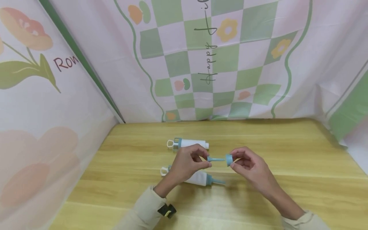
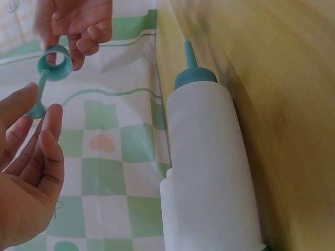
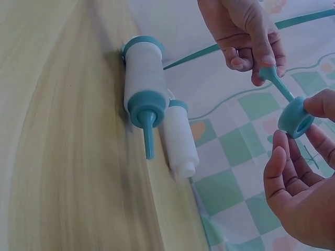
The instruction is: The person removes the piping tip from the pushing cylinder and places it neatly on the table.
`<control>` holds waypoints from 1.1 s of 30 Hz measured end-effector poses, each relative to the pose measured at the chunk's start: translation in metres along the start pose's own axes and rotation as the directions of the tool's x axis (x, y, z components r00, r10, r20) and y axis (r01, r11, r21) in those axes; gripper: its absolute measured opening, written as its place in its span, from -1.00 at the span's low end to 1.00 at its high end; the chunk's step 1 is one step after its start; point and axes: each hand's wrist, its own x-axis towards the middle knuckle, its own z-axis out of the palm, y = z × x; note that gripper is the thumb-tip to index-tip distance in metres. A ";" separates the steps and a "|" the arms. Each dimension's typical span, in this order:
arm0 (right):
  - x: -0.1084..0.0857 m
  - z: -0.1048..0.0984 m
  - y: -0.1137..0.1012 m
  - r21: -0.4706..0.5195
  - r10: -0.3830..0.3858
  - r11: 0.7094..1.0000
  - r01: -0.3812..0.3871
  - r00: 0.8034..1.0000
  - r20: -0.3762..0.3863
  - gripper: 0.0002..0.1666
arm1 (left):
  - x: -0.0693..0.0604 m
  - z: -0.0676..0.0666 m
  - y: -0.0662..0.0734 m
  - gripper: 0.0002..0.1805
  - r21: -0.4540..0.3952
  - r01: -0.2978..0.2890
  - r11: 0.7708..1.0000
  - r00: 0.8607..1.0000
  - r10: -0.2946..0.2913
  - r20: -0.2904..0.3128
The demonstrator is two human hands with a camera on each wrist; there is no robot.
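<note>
My left hand (image 1: 184, 163) pinches the flared end of a slim teal nozzle (image 1: 217, 159) between thumb and fingers. Across from it, my right hand (image 1: 256, 169) holds a teal ring-shaped cap (image 1: 229, 160) by its edge. The nozzle's thin end points at the cap and seems to reach its opening in the left wrist view; contact is hard to tell. Both parts are held above the table. Below the left hand lies a white syringe-like tube (image 2: 207, 157) with a teal nozzle fitted, partly hidden by the wrist in the head view.
Behind the hands, a second white syringe-like tube (image 1: 194, 143) lies on the wooden table (image 1: 267, 137), its white end bare and a pull handle at the left. A printed checkered cloth (image 1: 198, 60) hangs along the table's back edge, another cloth (image 1: 43, 118) at the left.
</note>
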 end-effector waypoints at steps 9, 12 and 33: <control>0.002 -0.006 -0.004 -0.024 0.017 1.000 -0.017 1.000 0.005 -0.70 | 0.007 -0.001 0.003 -0.80 0.027 -0.004 1.000 1.000 0.003 0.024; 0.004 -0.007 -0.005 -0.040 0.012 0.999 -0.012 1.000 0.005 -0.70 | 0.010 -0.002 0.003 -0.79 0.047 -0.007 0.999 1.000 0.006 0.030; 0.015 -0.033 -0.006 -0.270 0.042 0.962 -0.046 0.999 -0.019 -0.67 | 0.038 -0.001 -0.003 -0.78 0.230 -0.100 0.968 0.993 0.081 0.088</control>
